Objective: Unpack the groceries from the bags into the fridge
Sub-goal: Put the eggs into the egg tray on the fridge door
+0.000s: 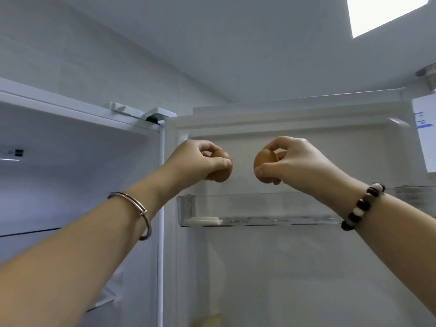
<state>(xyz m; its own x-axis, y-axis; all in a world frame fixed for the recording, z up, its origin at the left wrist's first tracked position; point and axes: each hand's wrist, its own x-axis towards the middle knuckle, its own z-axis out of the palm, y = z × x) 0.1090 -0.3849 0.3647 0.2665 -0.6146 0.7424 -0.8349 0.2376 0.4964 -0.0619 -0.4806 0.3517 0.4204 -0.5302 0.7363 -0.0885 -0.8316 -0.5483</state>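
I look up at the open fridge door [295, 267] from below. My left hand [195, 161] grips brown eggs [223, 171], and two seem stacked in its fingers. My right hand [292, 161] also grips brown eggs [263, 159], with one more partly showing under the thumb. Both hands hover above the clear top door shelf [259, 208], about a hand's width apart. The shelf's base has a row of egg hollows, and a small white block [203, 220] lies at its left end.
The fridge's inner compartment [70, 173] stands open on the left, with a shelf edge and a light strip. A hinge [154, 115] joins door and body at the top. A labelled white panel [424, 133] shows at the right edge.
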